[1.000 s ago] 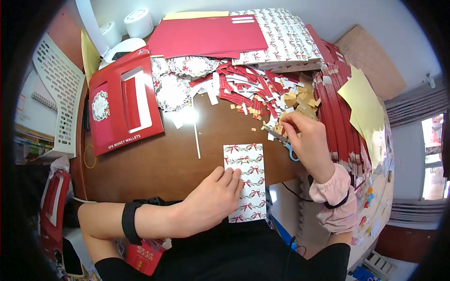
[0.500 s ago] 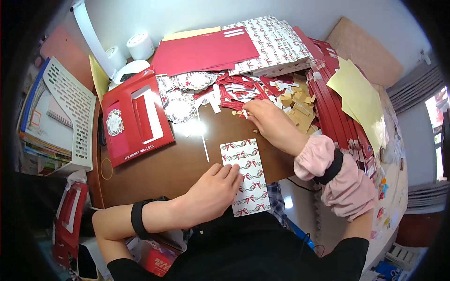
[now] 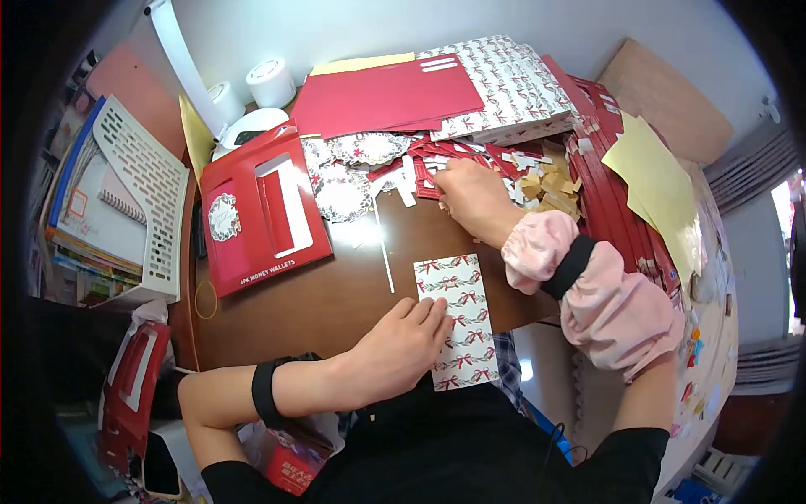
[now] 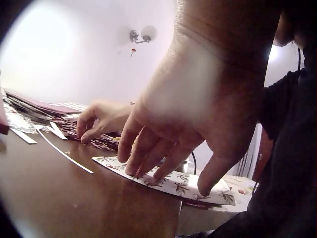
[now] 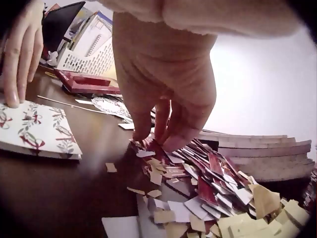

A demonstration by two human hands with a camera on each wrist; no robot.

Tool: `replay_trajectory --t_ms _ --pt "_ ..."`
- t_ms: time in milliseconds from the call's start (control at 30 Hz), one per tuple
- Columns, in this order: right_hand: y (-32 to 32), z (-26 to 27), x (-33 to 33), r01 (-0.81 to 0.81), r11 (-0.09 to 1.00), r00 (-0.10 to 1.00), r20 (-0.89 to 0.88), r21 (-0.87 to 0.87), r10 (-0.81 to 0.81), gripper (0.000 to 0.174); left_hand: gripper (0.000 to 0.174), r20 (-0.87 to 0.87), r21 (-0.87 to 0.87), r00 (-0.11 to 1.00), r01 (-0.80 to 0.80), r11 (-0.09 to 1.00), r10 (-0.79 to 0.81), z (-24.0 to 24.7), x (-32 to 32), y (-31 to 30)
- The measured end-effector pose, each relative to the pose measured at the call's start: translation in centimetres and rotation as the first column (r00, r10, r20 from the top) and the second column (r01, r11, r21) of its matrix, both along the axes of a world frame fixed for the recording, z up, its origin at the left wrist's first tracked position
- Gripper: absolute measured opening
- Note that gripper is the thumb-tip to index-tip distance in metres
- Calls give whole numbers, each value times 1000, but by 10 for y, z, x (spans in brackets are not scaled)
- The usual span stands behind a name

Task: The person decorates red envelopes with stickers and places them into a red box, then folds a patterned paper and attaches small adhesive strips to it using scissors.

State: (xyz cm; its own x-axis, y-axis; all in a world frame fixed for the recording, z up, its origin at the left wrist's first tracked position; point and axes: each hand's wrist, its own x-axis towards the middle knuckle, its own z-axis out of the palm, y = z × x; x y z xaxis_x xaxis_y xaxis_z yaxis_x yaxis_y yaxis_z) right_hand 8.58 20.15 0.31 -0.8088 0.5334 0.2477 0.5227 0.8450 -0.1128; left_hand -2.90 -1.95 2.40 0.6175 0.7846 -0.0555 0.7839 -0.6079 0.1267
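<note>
From my end, the left hand (image 3: 399, 344) lies with straight fingers flat on the white card printed with red bows (image 3: 462, 294). I judge it is pinning the card because it overhangs the near edge of the brown desk (image 3: 319, 290). The right hand (image 3: 470, 197) dips bunched fingertips into the heap of red and tan paper scraps (image 3: 541, 181) toward the far edge. I cannot tell whether they pinch one.

Red money-wallet pack (image 3: 260, 210) laid flat on desk, left | white mesh tray (image 3: 138, 202) stood further left | tape rolls (image 3: 270, 82) set behind | thin white strip (image 3: 384, 248) laid beside pack | yellow sheets (image 3: 659, 189) draped at right
</note>
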Motion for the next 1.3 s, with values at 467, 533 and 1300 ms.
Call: replay_trajectory --t_ms 467,533,1300 --pt "8 2 0 75 996 997 23 -55 -74 18 61 -16 1 1000 -15 1000 15 -2 4 0" --pt "12 4 -1 128 971 987 126 -201 -104 15 62 -9 4 1000 -20 1000 20 -2 4 0" --pt "-35 92 58 -200 481 910 -343 -854 -231 17 30 606 -246 712 -256 935 355 38 -30 32"
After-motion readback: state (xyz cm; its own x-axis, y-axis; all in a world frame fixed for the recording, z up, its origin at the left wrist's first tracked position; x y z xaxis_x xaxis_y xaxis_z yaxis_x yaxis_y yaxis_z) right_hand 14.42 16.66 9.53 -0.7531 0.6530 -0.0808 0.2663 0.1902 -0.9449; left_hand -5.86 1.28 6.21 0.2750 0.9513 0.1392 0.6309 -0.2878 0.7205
